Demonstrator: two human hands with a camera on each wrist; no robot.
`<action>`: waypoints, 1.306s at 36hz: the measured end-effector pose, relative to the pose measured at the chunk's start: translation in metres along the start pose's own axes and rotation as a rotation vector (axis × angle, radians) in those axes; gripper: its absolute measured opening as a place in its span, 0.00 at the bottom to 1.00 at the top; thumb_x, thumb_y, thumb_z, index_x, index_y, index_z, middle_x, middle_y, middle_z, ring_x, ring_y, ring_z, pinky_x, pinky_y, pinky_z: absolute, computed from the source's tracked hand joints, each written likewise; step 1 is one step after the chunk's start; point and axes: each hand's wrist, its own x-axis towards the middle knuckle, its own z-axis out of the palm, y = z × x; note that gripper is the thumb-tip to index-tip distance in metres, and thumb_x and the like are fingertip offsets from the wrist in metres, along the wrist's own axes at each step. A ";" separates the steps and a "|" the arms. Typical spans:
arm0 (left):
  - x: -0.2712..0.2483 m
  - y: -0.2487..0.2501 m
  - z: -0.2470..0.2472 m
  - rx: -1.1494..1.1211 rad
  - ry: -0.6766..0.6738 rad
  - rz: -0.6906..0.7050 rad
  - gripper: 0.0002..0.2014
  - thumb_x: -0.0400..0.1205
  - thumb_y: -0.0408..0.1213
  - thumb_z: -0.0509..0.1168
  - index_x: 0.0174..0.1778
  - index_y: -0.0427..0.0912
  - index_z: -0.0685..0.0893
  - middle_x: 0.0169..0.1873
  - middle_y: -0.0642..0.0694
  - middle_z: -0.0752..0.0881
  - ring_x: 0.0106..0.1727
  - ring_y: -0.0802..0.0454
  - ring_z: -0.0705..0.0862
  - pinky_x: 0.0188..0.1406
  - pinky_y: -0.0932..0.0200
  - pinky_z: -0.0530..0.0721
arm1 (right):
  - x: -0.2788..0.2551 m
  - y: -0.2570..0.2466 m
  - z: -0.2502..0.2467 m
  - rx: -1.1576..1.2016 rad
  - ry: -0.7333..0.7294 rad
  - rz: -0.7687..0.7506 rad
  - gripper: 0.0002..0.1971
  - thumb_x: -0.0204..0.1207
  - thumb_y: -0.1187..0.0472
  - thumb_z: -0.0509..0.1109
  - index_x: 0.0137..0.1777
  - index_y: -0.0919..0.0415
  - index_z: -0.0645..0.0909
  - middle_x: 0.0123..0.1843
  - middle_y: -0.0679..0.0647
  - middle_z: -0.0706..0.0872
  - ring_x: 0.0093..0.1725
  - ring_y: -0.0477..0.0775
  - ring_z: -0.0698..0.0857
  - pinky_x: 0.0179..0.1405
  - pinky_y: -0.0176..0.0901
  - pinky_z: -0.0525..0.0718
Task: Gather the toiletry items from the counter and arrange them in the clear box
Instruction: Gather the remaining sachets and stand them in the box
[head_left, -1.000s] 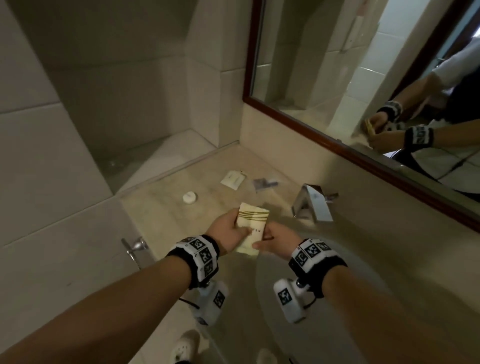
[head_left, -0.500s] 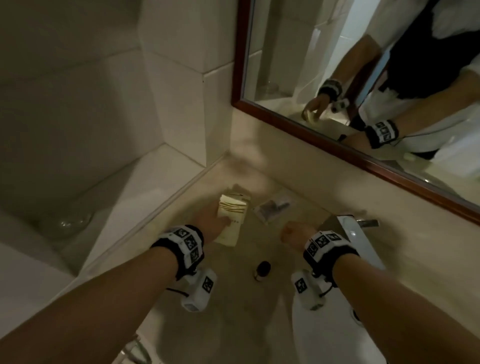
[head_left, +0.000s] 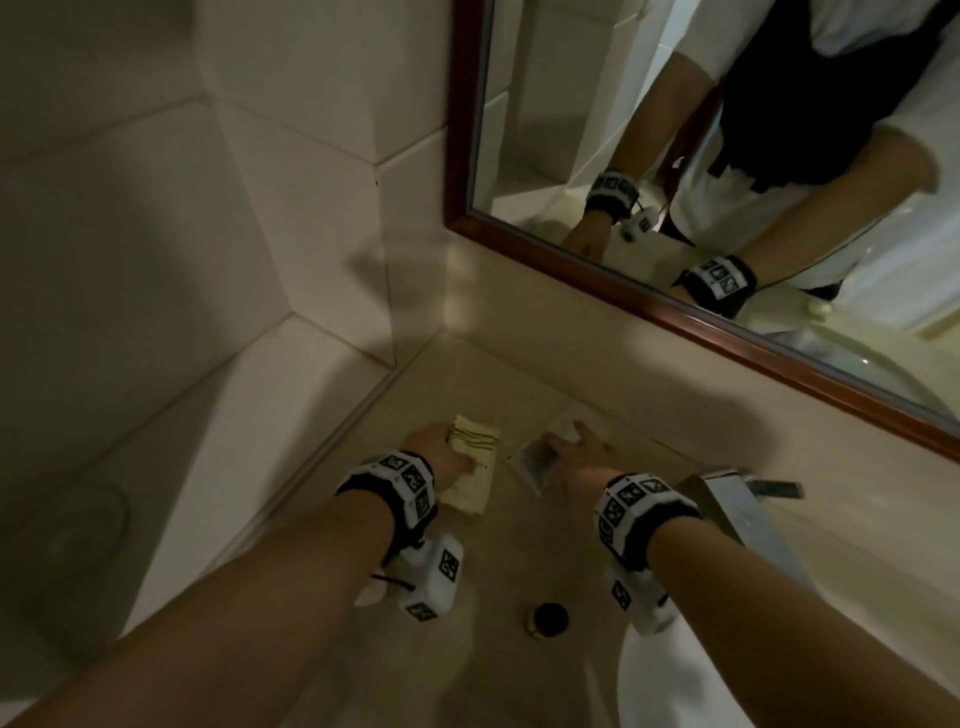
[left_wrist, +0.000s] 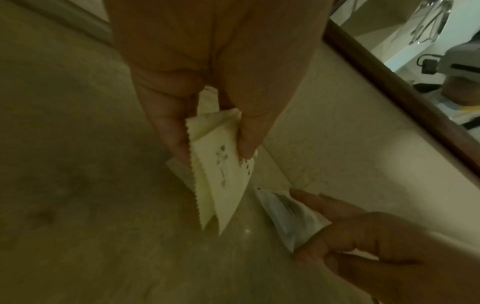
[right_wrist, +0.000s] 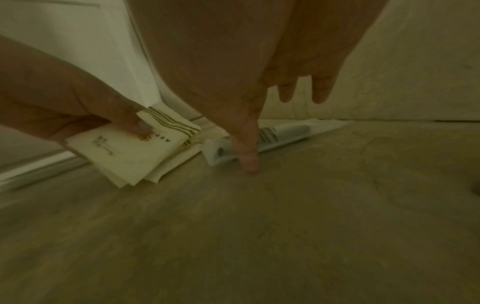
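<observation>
Here my left hand (head_left: 441, 451) pinches a small stack of cream sachets (head_left: 470, 475) with brown stripes at one end, thumb on top and fingers underneath; the left wrist view shows the zigzag edges of the packets fanned out below my thumb. That grip is clamped on the sachets, held low over the beige stone desk (head_left: 498, 561) near the corner where the tiled wall meets it.

My right hand (head_left: 582, 452) reaches onto a clear plastic packet (head_left: 540, 460) with something dark inside, lying flat on the desk close to the backsplash, just beside the sachets. The fingers are spread and fairly straight; the thumb tip (right_wrist: 248, 162) presses down at the near edge of the packet, so this grip is apart, touching rather than holding.

A small dark-capped bottle (head_left: 548, 618) stands on the desk nearer to me, between my forearms. A chrome faucet (head_left: 727, 499) sits to the right, and a wood-framed mirror (head_left: 675, 306) hangs above.
</observation>
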 end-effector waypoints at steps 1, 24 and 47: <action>0.003 0.001 0.002 0.009 0.015 0.000 0.25 0.81 0.44 0.68 0.73 0.41 0.75 0.69 0.42 0.81 0.67 0.44 0.80 0.58 0.58 0.79 | 0.001 0.001 -0.001 0.016 0.010 -0.002 0.33 0.81 0.53 0.63 0.81 0.35 0.50 0.86 0.48 0.37 0.85 0.66 0.47 0.83 0.60 0.54; -0.012 -0.007 0.000 0.027 0.002 0.037 0.27 0.83 0.43 0.66 0.78 0.42 0.69 0.73 0.42 0.76 0.71 0.43 0.77 0.65 0.57 0.75 | -0.034 -0.001 -0.020 -0.155 0.016 -0.124 0.18 0.81 0.56 0.65 0.68 0.61 0.78 0.64 0.58 0.84 0.61 0.62 0.84 0.59 0.50 0.83; -0.139 0.071 0.063 -0.254 0.040 0.328 0.16 0.82 0.36 0.67 0.66 0.41 0.79 0.58 0.49 0.85 0.53 0.51 0.84 0.41 0.66 0.83 | -0.219 0.073 -0.003 0.314 0.483 -0.149 0.10 0.65 0.47 0.60 0.30 0.52 0.66 0.32 0.57 0.81 0.34 0.61 0.82 0.36 0.53 0.86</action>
